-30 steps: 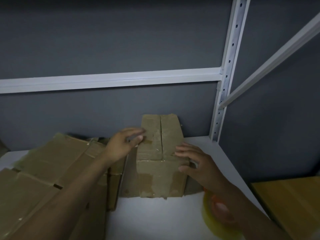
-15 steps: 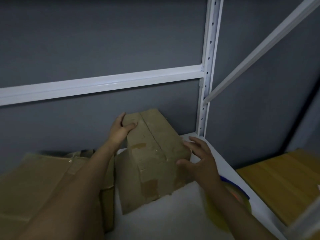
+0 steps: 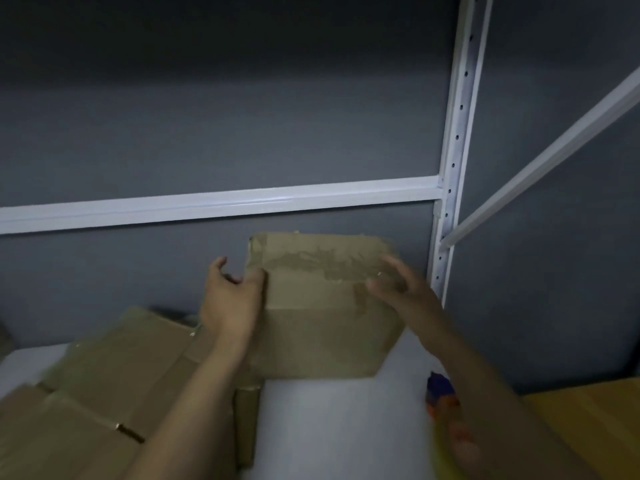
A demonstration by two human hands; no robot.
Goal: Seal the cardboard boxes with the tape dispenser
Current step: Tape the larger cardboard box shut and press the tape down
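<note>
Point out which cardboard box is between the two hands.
The box nearest the white post, old tape on top: the left hand grips its left edge, the right hand touches its right. The other boxes lie lower left, no hand on them.

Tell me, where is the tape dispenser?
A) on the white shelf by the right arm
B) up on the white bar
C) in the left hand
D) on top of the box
A: the tape dispenser lies on the white shelf beside the right forearm, while the left hand and right hand are both on the box.
</note>
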